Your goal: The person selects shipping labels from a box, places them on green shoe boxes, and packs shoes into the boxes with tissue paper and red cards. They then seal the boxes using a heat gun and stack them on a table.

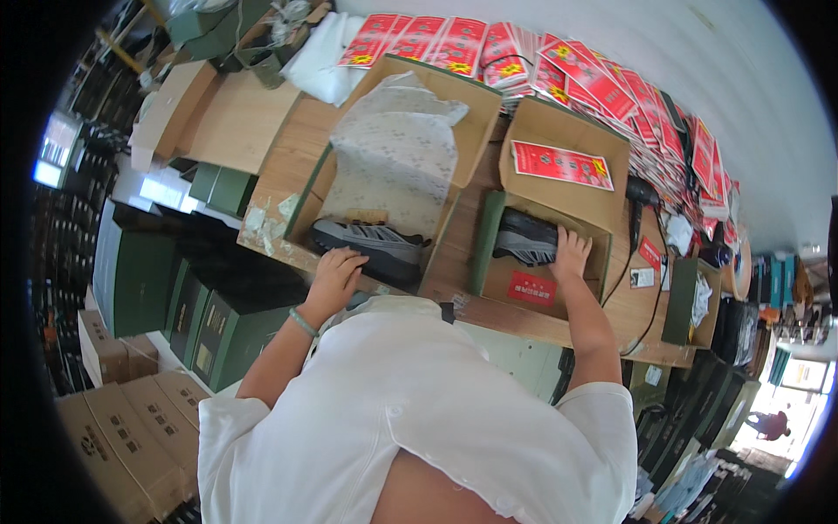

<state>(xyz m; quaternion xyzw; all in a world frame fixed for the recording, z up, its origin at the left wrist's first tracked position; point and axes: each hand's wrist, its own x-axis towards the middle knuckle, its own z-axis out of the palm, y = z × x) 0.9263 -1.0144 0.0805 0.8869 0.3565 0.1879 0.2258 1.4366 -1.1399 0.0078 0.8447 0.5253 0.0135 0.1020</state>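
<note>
A grey-and-black sports shoe (371,249) lies in the near part of a large open box (471,87), below a sheet of patterned tissue paper (397,153). My left hand (333,284) reaches over the box's near edge, fingers stretched out against this shoe. To the right, a smaller open box (491,231) has another grey-and-black shoe (528,237) inside, lying beside a red card (532,288). My right hand (572,253) is inside this box, its fingers bent round the right end of the shoe.
A red printed leaflet (563,166) lies on the smaller box's raised lid. Piles of red leaflets (602,79) line the wall. A hair dryer (642,196) with a black cord lies at the right. Green boxes (231,336) and brown cartons (131,428) stand left of the wooden table (458,262).
</note>
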